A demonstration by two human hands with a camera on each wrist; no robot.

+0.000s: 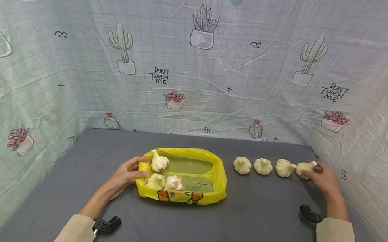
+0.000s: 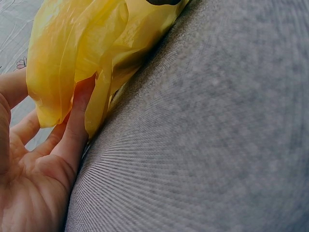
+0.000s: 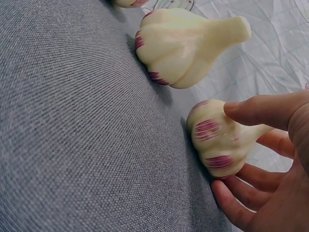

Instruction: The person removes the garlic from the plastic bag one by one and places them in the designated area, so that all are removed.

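Observation:
A yellow plastic bag [image 1: 221,180], its mouth spread wide and low like a basin, lies on the grey cloth. At its left end my left hand [image 1: 120,178] grips the edge, with the thumb and fingers on the folded plastic [image 2: 104,63]. Inside the bag, toward that hand, are three garlic bulbs [image 1: 159,162], whitish with purple-pink marks. Far to the right, my right hand [image 1: 325,180] holds another garlic bulb [image 3: 217,137] between thumb and fingers, low at the cloth. Its stem points toward the palm.
Three more garlic bulbs [image 1: 262,166] stand in a row between the bag and my right hand, the nearest bulb [image 3: 186,48] close beside the held one. Grey cloth [image 1: 239,230] covers the table. A cactus-print curtain [image 1: 219,92] encloses the back and sides.

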